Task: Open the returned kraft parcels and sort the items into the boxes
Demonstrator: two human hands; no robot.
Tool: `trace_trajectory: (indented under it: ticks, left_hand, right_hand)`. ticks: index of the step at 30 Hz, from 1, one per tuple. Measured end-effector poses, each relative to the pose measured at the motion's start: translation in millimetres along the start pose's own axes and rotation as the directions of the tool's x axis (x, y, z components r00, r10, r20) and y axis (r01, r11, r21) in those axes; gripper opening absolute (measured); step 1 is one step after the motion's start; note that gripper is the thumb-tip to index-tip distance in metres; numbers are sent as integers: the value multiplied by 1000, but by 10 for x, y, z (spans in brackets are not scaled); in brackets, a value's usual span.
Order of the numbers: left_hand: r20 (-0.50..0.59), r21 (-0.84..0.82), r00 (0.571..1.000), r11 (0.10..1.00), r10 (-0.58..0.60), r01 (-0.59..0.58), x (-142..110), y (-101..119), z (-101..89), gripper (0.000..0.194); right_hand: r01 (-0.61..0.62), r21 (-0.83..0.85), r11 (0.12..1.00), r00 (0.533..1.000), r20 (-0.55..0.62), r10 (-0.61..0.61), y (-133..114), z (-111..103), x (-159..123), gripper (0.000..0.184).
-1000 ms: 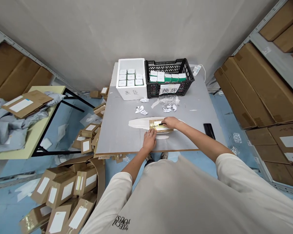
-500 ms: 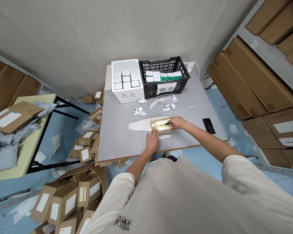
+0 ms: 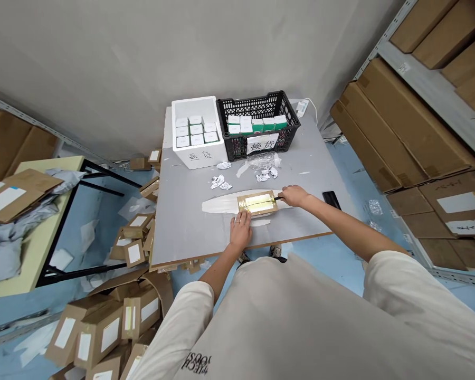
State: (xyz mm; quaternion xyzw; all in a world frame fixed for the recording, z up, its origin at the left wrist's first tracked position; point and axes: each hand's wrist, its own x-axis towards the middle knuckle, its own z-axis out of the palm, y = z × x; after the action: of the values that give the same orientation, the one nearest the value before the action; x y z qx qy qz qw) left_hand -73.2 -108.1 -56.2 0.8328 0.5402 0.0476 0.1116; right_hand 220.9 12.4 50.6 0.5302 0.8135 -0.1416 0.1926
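Head view: open left hand (image 3: 240, 231) on taped box (image 3: 257, 203), right fingers (image 3: 285, 196) pinch black tool (image 3: 277, 198) near phone (image 3: 331, 199).

The grey table (image 3: 182, 232) serves as reference. At its far edge stands a white foam box (image 3: 200, 158) holding small white cartons (image 3: 193, 132). Just right of it sits a black crate (image 3: 288, 122) holding green-and-white cartons (image 3: 245, 124). Paper scraps (image 3: 217, 182) and plastic film (image 3: 261, 161) lie on the table in front of both containers. A phone (image 3: 331, 199) lies at the table's right edge. Left of the table, labelled boxes (image 3: 98, 332) are heaped on the floor. Right of it, brown cartons (image 3: 404, 126) rest on metal shelves (image 3: 431, 79).
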Motion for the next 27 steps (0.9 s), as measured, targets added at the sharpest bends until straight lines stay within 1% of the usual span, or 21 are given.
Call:
trace_trajectory:
  ticks: [3,9,12,15,18,19,21,22,25,27]
  left_hand:
    - [3,21,1000,1000,-19,19,9,42,6,71]
    - [23,42,998,997,-58,57,45,148,-33,72]
    - [28,53,997,996,-70,68,67,192,-69,70]
    - [11,62,996,994,-94,93,156,254,-109,61]
    - [-5,49,994,993,-111,111,387,366,-139,56]
    - [0,42,996,996,-85,85,494,413,-144,57]
    - [33,29,999,1000,-3,2,723,509,-145,57]
    - [49,36,999,999,15,-17,834,551,-144,56]
    - [134,79,991,997,2,-13,1103,631,-139,53]
    - [178,103,984,995,-3,-16,1214,644,-136,52]
  right_hand:
    - [21,-62,998,999,35,-19,154,-10,-78,33]
    - [71,-69,995,997,26,-69,360,2,-158,35]
    - [45,-43,998,999,30,-44,554,26,-220,34]
    - [-28,33,999,999,35,27,811,92,-334,34]
    - [-97,201,975,994,-30,105,977,232,-460,39]
    - [-111,265,958,990,-53,130,995,295,-492,40]
    - [-120,388,914,984,-76,162,982,436,-530,40]
    - [-120,441,889,982,-82,173,960,511,-536,39]
    - [-86,568,819,977,-113,181,888,729,-521,36]
    - [-52,627,777,976,-133,172,858,848,-499,34]
